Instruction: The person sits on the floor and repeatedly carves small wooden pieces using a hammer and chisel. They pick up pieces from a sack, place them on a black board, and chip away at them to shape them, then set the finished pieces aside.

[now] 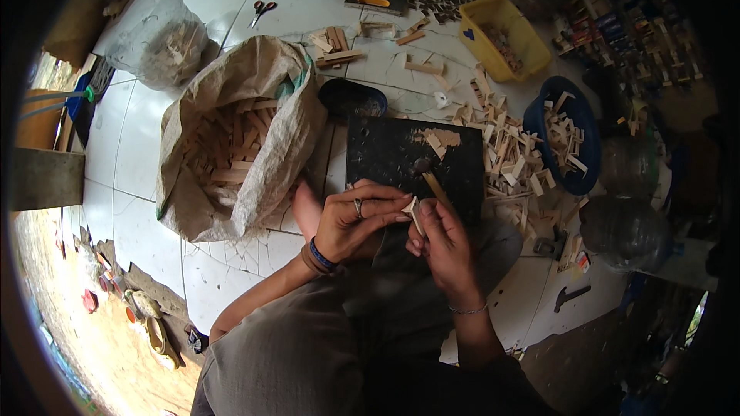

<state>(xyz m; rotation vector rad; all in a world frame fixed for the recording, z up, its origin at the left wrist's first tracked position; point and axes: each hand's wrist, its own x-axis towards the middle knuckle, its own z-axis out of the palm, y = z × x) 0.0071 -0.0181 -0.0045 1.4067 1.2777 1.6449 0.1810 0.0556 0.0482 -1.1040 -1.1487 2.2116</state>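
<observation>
Above my lap, both hands meet at a small pale wooden piece (416, 216). My right hand (443, 246) pinches it between thumb and fingers. My left hand (356, 219) is closed, its fingertips pressed together at the other end of the piece. Just beyond them lies a black board (378, 150). On the board a hammer (436, 186) rests with its dark head away from me, its wooden handle partly hidden by my right hand. Farther up the board, a flat wood strip (436, 145) lies on a patch of sawdust.
At left stands an open woven sack (181, 127) of wood strips. Right of the board, small wooden pieces (509, 150) are heaped beside a blue basin (532, 119). A yellow tub (493, 54), scissors (262, 11), a handsaw (374, 2) and another hammer (572, 297) lie around on white tiles.
</observation>
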